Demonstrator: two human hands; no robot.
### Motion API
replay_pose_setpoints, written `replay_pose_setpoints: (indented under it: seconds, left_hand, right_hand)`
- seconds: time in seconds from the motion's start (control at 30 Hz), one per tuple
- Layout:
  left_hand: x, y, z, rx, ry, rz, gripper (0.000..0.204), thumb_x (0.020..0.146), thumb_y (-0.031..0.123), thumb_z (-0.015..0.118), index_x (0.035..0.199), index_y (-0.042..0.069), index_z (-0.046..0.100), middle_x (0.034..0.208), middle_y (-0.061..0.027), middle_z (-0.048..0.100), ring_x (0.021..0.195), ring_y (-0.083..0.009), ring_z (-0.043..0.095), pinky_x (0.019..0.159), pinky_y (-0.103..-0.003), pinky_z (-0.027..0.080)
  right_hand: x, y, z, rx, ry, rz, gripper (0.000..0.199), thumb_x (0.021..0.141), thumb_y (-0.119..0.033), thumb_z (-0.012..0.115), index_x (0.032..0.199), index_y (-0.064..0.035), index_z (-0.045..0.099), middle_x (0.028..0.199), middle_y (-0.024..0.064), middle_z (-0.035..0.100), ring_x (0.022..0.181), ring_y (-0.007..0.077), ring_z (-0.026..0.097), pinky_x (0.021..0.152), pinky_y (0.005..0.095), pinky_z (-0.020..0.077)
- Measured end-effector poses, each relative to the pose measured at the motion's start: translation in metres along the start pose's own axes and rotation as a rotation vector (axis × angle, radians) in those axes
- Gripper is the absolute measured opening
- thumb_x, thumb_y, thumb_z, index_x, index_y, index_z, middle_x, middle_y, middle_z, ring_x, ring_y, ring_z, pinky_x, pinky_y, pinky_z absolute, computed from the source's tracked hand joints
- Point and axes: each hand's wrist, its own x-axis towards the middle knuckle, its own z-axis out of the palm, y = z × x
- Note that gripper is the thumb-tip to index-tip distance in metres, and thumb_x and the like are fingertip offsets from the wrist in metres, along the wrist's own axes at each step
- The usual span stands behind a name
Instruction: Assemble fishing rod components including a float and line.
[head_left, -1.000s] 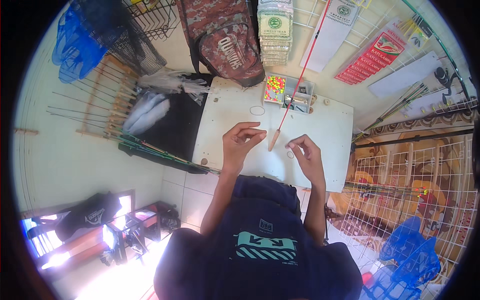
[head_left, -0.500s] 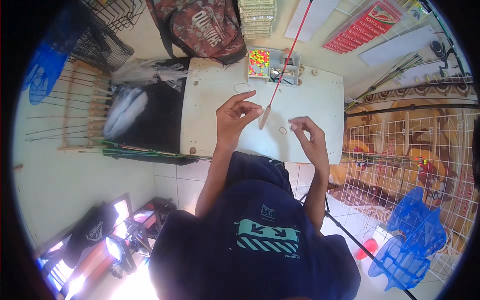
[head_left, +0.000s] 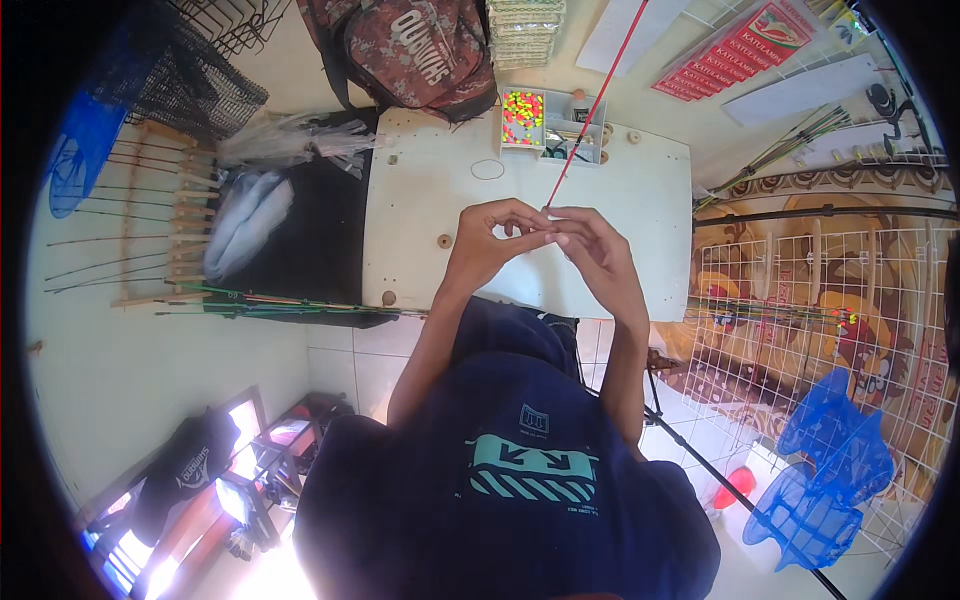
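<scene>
My left hand (head_left: 490,240) and my right hand (head_left: 602,262) meet above the white table (head_left: 420,195), fingertips touching or nearly so. The fingers of each are closed in a pinch, and whatever they hold is too small or too hidden to make out. A thin red rod (head_left: 596,108) slants from the top edge down to the fingertips. Its lower end lies behind my hands, so I cannot tell whether they grip it. Left of the rod, a thin loop (head_left: 487,169) lies on the table, with a small wooden disc (head_left: 444,241) nearer to me.
A divided tray (head_left: 503,120) of bright small beads and other pieces stands at the table's back. Behind it are a camouflage backpack (head_left: 405,60) and stacked packets (head_left: 526,35). Plastic bags (head_left: 245,225) lie on a black surface at left; a wire grid (head_left: 790,290) stands at right.
My hands have come together from either side of the rod's lower end. The wooden handle and the small ring beside it are now hidden behind them. The view has shifted slightly.
</scene>
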Motion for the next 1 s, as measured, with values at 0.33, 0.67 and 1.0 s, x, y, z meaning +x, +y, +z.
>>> replay_pose_setpoints:
  seconds: [0.33, 0.67, 1.0]
  left_hand:
    - [-0.003, -0.003, -0.01, 0.105, -0.007, 0.035, 0.013, 0.076, 0.011, 0.078, 0.085, 0.003, 0.073, 0.079, -0.0011, 0.071, 0.069, -0.0064, 0.056, 0.064, -0.024, 0.04]
    - [0.001, -0.012, -0.014, 0.042, 0.068, 0.068, 0.015, 0.077, 0.009, 0.077, 0.091, 0.006, 0.073, 0.082, 0.0003, 0.071, 0.07, -0.0049, 0.056, 0.064, -0.022, 0.04]
    - [0.008, -0.016, -0.009, -0.05, 0.048, 0.024, 0.021, 0.079, 0.008, 0.075, 0.099, 0.004, 0.069, 0.088, -0.0016, 0.072, 0.073, -0.0036, 0.06, 0.063, -0.021, 0.039]
  right_hand:
    - [0.008, 0.015, 0.003, -0.09, 0.035, 0.044, 0.011, 0.087, -0.01, 0.069, 0.088, -0.0007, 0.063, 0.067, -0.0044, 0.048, 0.061, 0.0052, 0.033, 0.057, 0.0226, 0.0293]
    - [0.007, 0.01, 0.006, -0.35, 0.133, 0.065, 0.01, 0.084, -0.011, 0.07, 0.091, -0.0044, 0.067, 0.059, -0.0051, 0.032, 0.056, 0.0054, 0.028, 0.05, 0.0238, 0.0243]
    - [0.003, 0.022, 0.013, -0.267, 0.291, 0.051, 0.01, 0.086, -0.012, 0.07, 0.093, -0.0052, 0.068, 0.055, -0.0086, 0.025, 0.051, 0.0024, 0.022, 0.046, 0.0234, 0.0173]
